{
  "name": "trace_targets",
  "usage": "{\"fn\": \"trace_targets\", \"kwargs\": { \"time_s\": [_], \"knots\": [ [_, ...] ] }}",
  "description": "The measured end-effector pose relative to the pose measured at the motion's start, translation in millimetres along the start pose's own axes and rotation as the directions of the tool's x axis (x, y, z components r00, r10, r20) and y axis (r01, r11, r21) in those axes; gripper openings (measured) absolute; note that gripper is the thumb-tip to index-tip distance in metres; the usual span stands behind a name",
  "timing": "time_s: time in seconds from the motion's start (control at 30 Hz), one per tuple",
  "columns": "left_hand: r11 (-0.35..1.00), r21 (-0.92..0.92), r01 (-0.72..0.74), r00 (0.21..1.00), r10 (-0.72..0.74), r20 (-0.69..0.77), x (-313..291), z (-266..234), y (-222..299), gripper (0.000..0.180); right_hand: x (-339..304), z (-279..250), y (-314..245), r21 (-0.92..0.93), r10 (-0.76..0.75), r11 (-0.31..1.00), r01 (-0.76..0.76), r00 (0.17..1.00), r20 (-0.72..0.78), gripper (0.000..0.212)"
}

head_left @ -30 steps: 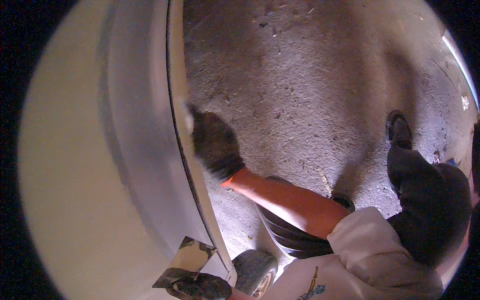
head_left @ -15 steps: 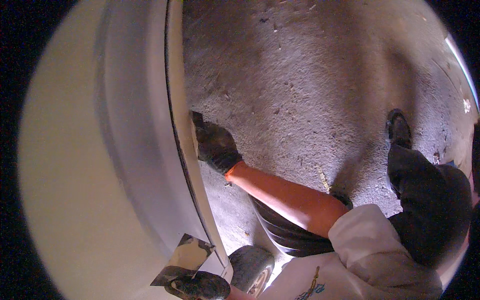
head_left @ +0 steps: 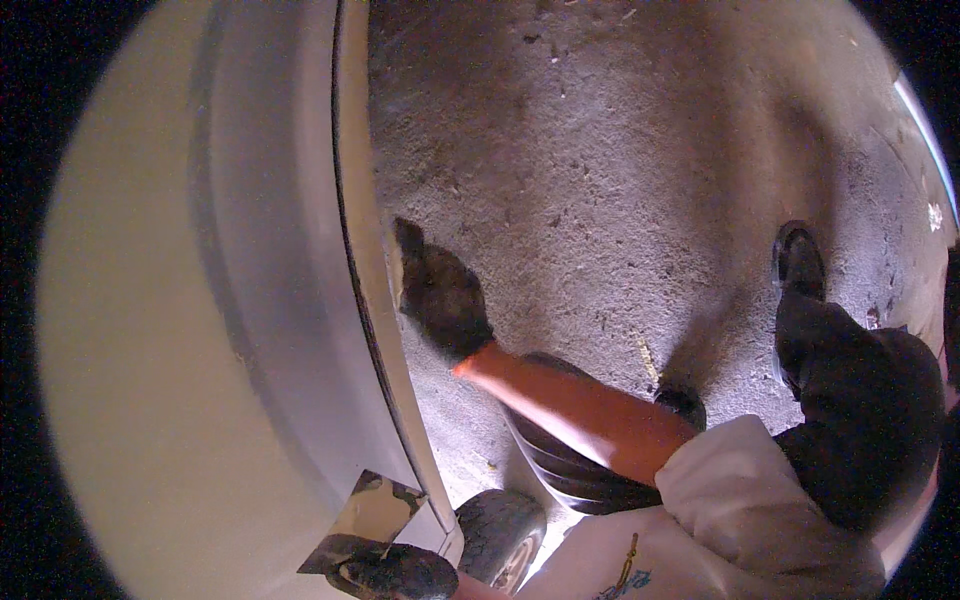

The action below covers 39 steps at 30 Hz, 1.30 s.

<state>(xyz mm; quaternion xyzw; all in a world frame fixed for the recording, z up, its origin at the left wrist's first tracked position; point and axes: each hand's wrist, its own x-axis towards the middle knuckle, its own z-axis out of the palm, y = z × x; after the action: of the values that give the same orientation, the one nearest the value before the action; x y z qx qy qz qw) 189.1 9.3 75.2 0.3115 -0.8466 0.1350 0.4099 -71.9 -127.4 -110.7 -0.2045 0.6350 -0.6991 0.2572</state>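
Note:
My left hand, in a dark glove at the lower left, grips a flat, rectangular tan plate with dark patches. The plate lies over the lower end of a pale vehicle body panel. My right hand wears a dark glove with an orange cuff and is closed beside the panel's lower edge. A thin pale edge shows along its fingers, but what it holds is hidden. A grey band runs lengthwise along the panel.
A vehicle wheel stands at the bottom, near the plate. Rough concrete floor with scattered crumbs stretches away to the right of the panel. My dark-trousered leg and a dark shoe are on the right.
My right hand has shifted slightly to the right and down, a little away from the panel edge. My left hand and the plate have barely moved.

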Motion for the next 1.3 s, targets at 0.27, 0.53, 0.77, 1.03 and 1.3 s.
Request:
{"fn": "trace_targets", "kwargs": {
  "time_s": [0.27,0.53,0.77,1.03,1.3],
  "knots": [
    [0.997,0.043,0.07,0.997,-0.07,-0.013,1,5,7,0.068,14,21,0,0.09,0.031,0.995,-0.032,0.999,0.007,0.022],
    [0.982,0.134,0.135,0.99,-0.13,-0.046,6,12,9,0.063,-4,3,-19,-0.019,-0.126,0.992,0.125,0.989,-0.077,0.022],
    [0.984,0.01,0.179,0.981,-0.178,-0.072,0,5,-7,0.059,7,20,49,0.222,0.211,0.939,-0.264,0.948,0.239,0.032],
    [0.983,0.148,0.107,0.994,-0.104,-0.026,-2,-3,-5,0.057,-31,22,-13,0.17,0.066,0.983,-0.065,0.998,0.0,0.029],
    [0.989,-0.028,0.148,0.987,-0.149,-0.054,8,22,10,0.055,-28,-10,-28,-0.182,-0.072,0.976,0.117,0.969,0.238,0.031]
  ]
}}
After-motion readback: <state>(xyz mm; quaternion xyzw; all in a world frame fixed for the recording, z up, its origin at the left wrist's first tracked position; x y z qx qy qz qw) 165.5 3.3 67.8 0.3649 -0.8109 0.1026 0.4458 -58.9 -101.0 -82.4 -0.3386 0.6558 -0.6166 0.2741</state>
